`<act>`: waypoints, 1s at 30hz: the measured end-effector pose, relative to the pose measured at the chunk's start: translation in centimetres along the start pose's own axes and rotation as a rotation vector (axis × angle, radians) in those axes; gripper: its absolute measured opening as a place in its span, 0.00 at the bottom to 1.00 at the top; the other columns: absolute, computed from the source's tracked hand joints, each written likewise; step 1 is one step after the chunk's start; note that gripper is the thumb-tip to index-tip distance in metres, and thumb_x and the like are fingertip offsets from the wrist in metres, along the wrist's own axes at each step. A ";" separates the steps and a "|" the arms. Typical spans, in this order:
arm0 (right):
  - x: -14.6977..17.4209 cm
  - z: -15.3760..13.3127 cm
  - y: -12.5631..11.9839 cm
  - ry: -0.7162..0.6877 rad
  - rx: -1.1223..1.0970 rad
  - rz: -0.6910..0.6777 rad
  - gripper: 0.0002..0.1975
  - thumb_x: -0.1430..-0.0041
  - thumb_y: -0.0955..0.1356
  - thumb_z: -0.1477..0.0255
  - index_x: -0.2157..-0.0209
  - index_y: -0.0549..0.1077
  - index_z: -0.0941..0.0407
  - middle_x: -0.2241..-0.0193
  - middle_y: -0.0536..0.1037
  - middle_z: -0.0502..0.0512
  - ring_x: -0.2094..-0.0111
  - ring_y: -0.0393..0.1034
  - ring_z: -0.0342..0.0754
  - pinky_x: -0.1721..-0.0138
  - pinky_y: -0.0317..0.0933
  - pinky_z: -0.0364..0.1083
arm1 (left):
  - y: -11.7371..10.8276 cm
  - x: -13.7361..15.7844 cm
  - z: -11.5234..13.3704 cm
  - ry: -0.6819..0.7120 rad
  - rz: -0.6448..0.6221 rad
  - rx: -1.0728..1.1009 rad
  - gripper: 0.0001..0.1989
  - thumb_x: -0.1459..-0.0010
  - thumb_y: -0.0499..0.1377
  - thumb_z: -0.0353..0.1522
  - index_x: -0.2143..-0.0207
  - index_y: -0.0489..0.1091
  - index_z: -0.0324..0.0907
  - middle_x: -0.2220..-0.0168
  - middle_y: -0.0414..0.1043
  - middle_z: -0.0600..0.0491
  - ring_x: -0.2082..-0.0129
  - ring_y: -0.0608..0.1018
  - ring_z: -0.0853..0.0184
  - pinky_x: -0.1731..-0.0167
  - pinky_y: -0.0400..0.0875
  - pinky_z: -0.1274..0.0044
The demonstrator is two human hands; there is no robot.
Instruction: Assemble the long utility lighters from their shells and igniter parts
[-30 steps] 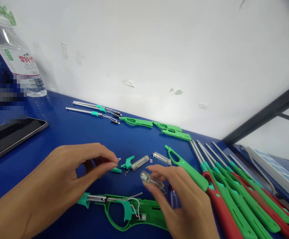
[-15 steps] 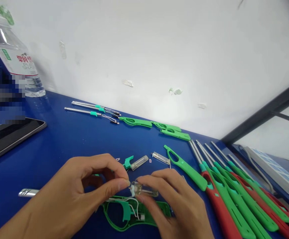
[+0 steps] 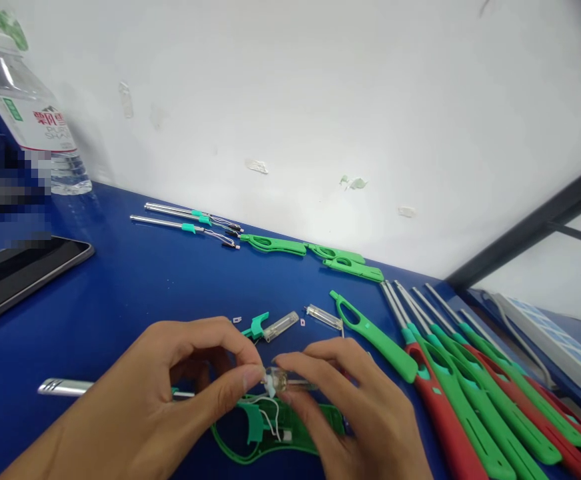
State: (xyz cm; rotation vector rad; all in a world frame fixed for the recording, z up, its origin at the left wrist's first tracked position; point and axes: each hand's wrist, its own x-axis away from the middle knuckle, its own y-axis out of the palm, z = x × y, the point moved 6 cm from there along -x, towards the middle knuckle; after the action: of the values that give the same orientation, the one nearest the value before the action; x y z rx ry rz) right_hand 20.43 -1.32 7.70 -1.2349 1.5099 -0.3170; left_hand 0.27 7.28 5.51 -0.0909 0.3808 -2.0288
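My right hand point(image 3: 353, 400) holds a clear lighter fuel tank point(image 3: 280, 380) between thumb and fingers, its white valve end turned left. Against that end, my left hand point(image 3: 185, 393) pinches with thumb and forefinger; whatever lies in the pinch is too small to make out. Beneath both hands lies an open green lighter casing half point(image 3: 235, 457) with a teal trigger point(image 3: 255, 423) and white wires point(image 3: 270, 417) inside. A metal lighter tube point(image 3: 65, 387) sticks out leftward under my left wrist. Parts of the casing are hidden by my fingers.
Just beyond my hands lie two more clear tanks point(image 3: 281, 327) and a green casing half point(image 3: 378, 343). Finished-looking red and green lighters point(image 3: 485, 400) line the right. Metal tubes with wires point(image 3: 163, 223) and green casings point(image 3: 275, 245) lie along the wall. A phone point(image 3: 30, 273) and bottle point(image 3: 35, 127) stand left.
My left hand has shifted slightly right, its fingertips now closer against the tank's valve end. The tank is a little further right-tucked in my right fingers. The surrounding parts have stayed put.
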 end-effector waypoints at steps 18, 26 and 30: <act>-0.4 -0.8 -0.9 -0.198 0.157 0.025 0.12 0.13 0.69 0.68 0.36 0.79 0.43 0.58 0.86 0.47 0.63 0.85 0.45 0.61 0.80 0.44 | 1.1 0.5 -0.9 -0.187 -0.003 0.114 0.20 0.33 0.71 0.53 0.69 0.79 0.49 0.78 0.73 0.61 0.79 0.65 0.71 0.81 0.54 0.80; 0.0 -1.6 -0.6 -0.113 0.126 0.069 0.17 0.15 0.67 0.74 0.34 0.76 0.41 0.57 0.85 0.46 0.57 0.85 0.47 0.58 0.77 0.46 | 0.9 1.0 -1.3 -0.231 0.011 0.176 0.22 0.37 0.74 0.51 0.73 0.76 0.48 0.82 0.70 0.62 0.82 0.58 0.73 0.79 0.58 0.82; 0.0 -1.8 -0.6 -0.121 0.168 0.064 0.21 0.19 0.68 0.78 0.34 0.76 0.41 0.58 0.85 0.45 0.61 0.83 0.46 0.57 0.75 0.48 | 1.1 1.2 -1.3 -0.200 -0.027 0.195 0.22 0.37 0.75 0.52 0.72 0.78 0.48 0.82 0.70 0.61 0.81 0.66 0.71 0.71 0.74 0.81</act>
State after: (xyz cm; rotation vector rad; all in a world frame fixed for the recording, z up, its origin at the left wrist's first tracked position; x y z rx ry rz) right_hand 19.27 -2.30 8.82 -1.0530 1.3864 -0.3142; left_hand 0.37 5.99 3.85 -0.1770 0.0559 -2.0505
